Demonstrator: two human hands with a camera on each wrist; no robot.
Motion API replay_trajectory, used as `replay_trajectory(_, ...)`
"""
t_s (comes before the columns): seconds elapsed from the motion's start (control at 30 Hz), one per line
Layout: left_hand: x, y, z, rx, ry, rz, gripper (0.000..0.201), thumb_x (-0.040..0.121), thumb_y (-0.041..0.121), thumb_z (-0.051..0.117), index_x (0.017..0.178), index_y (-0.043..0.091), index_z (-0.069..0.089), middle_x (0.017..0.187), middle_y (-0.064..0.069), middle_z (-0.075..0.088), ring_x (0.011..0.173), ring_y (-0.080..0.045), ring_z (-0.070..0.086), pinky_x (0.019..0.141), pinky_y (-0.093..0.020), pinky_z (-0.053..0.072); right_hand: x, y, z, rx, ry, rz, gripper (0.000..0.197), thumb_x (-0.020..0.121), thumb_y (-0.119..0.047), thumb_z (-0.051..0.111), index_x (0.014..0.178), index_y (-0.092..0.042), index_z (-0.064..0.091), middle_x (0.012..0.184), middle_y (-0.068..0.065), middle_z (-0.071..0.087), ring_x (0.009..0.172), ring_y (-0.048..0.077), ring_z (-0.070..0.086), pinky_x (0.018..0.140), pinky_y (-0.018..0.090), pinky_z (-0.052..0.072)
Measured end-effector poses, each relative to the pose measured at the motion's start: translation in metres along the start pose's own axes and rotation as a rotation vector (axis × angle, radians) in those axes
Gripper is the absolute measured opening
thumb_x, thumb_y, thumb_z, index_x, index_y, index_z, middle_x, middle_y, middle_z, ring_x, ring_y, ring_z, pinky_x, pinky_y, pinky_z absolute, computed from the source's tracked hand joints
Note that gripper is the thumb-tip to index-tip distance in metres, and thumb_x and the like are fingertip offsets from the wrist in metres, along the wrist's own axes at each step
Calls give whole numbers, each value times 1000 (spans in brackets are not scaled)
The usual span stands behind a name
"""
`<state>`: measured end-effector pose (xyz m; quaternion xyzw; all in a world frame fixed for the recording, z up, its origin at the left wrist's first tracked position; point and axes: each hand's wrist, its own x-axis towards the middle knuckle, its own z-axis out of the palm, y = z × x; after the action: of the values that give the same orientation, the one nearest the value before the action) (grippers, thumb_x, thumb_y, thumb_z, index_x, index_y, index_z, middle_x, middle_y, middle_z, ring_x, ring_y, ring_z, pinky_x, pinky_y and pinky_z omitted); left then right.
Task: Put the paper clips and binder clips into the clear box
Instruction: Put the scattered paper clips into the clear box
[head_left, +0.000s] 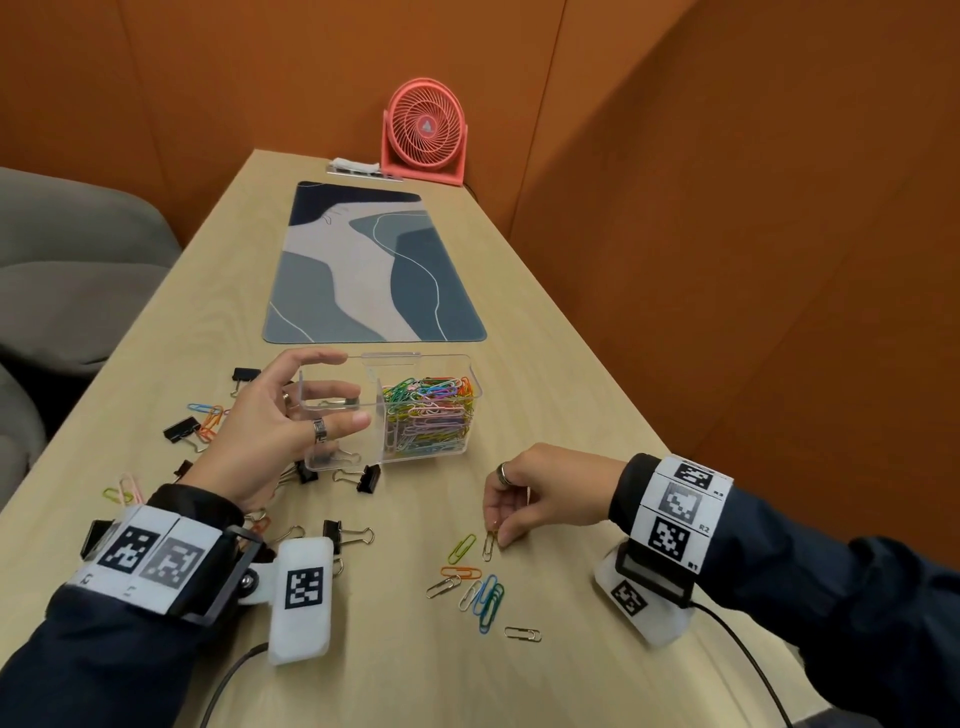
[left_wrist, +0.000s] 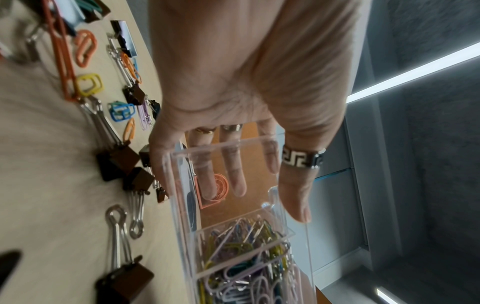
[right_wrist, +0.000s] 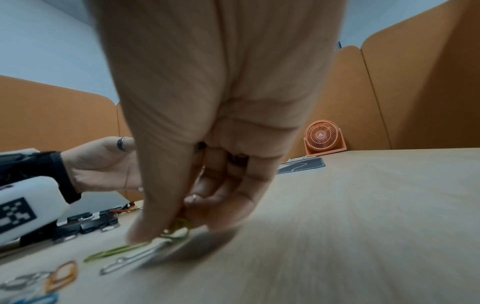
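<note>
The clear box (head_left: 415, 358) stands mid-table; its right compartment is packed with coloured paper clips (head_left: 428, 415), and a binder clip or two lie in the left one. My left hand (head_left: 350, 389) hovers over the left compartment with fingers spread and holds nothing; the left wrist view shows its fingers (left_wrist: 233, 181) behind the box wall (left_wrist: 233, 144). My right hand (head_left: 496, 535) reaches down to the table and pinches a silver paper clip (head_left: 488, 545) beside a yellow-green one (head_left: 462, 548). More loose paper clips (head_left: 483, 592) lie just in front. Black binder clips (head_left: 363, 478) are scattered left of the box.
A blue patterned desk mat (head_left: 374, 270) lies beyond the box, with a pink fan (head_left: 426, 130) at the far end. Orange partition walls close in the right and back. A grey chair (head_left: 67, 270) stands off the table's left edge. More coloured clips (head_left: 208, 415) lie at left.
</note>
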<state>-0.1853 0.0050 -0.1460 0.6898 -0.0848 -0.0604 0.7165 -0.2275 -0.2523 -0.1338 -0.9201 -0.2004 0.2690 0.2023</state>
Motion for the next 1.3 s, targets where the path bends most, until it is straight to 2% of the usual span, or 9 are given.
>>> replay_trajectory(0.1, 0, 1, 1, -2, 4, -1, 55, 55, 12, 76, 104, 32, 60, 104, -11, 69, 89, -27, 67, 86, -56, 50, 3, -5, 3, 36, -19, -18, 24, 79, -15, 73, 101, -10, 66, 74, -4, 64, 59, -5, 56, 63, 4, 41)
replay_trajectory(0.27, 0, 1, 1, -2, -3, -7, 55, 56, 12, 76, 105, 32, 60, 105, -11, 68, 89, -26, 66, 86, -55, 50, 10, -9, 6, -106, -61, 11, 17, 78, -18, 74, 92, -10, 68, 80, 5, 68, 55, -3, 53, 60, 7, 41)
replay_trajectory(0.43, -1, 1, 1, -8, -5, -9, 56, 55, 12, 76, 105, 32, 60, 105, -11, 68, 89, -26, 66, 86, -55, 50, 9, -9, 7, -153, -102, 32, 17, 83, -22, 69, 93, -9, 66, 82, -2, 60, 62, 2, 48, 60, 9, 37)
replay_trajectory(0.67, -1, 1, 1, 1, -5, -10, 56, 56, 13, 76, 106, 32, 60, 106, -11, 68, 96, -32, 66, 85, -58, 51, 6, -20, 7, -61, 19, -20, 17, 84, -22, 68, 93, -7, 66, 88, 3, 64, 62, 1, 52, 63, 8, 39)
replay_trajectory(0.8, -1, 1, 0, -8, -5, -8, 56, 56, 13, 76, 106, 32, 60, 106, -11, 68, 94, -30, 66, 85, -57, 50, 12, -31, 15, -100, 27, -49, 15, 83, -19, 69, 89, -6, 67, 91, 10, 66, 63, 6, 51, 66, 19, 44)
replay_trajectory(0.93, 0, 1, 0, -20, 0, -9, 56, 55, 13, 76, 105, 31, 60, 106, -12, 68, 91, -28, 66, 84, -56, 50, 15, -36, 19, -175, 6, -62, 11, 84, -17, 67, 87, -6, 67, 73, -5, 56, 59, 4, 47, 57, 10, 36)
replay_trajectory(1.07, 1, 1, 0, -25, -3, -5, 56, 54, 14, 77, 104, 32, 60, 105, -11, 68, 92, -27, 66, 85, -56, 50, 13, -37, 20, -175, 7, -68, 10, 84, -14, 66, 86, -5, 65, 82, 9, 66, 58, 3, 46, 59, 14, 36)
replay_trajectory(1.2, 1, 0, 0, -21, -5, 0, 56, 54, 14, 77, 104, 33, 60, 106, -11, 68, 90, -27, 66, 85, -57, 50, 9, -35, 22, -168, -10, -56, 7, 85, -11, 63, 86, -4, 62, 76, 4, 59, 58, 4, 46, 56, 12, 34)
replay_trajectory(1.3, 1, 0, 0, -25, -6, 4, 57, 54, 14, 76, 105, 32, 60, 106, -11, 68, 92, -28, 66, 84, -55, 51, 6, -32, 20, -142, 5, -48, 10, 86, -13, 63, 87, -4, 62, 84, 11, 66, 60, 6, 46, 58, 13, 35)
